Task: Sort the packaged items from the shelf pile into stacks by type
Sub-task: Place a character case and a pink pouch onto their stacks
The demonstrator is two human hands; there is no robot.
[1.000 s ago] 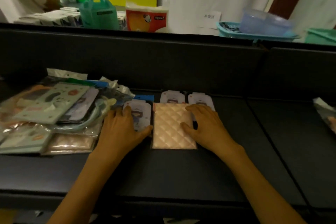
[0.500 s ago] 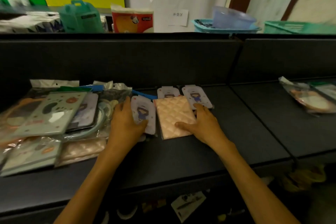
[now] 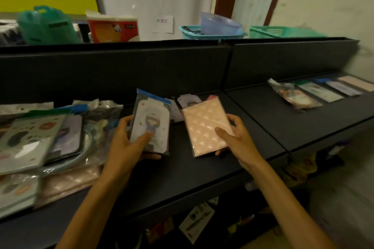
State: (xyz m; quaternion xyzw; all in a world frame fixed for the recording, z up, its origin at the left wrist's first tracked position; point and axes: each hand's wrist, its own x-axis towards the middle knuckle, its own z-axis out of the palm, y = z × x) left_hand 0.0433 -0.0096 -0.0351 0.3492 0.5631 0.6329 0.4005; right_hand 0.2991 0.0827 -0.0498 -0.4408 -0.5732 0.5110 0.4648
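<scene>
My left hand now grips a clear-wrapped cartoon-girl card packet, my right hand a pink quilted flat packet; both were flat, now lifted off the black shelf beside the mixed pile.

Bare forearms (no sleeves), no rings.

Shop-like storeroom, long black display shelf with raised back panel, heaped cellophane-wrapped packets, sorted row of packets, plastic baskets and tissue pack on top ledge, paper label on wall.
</scene>
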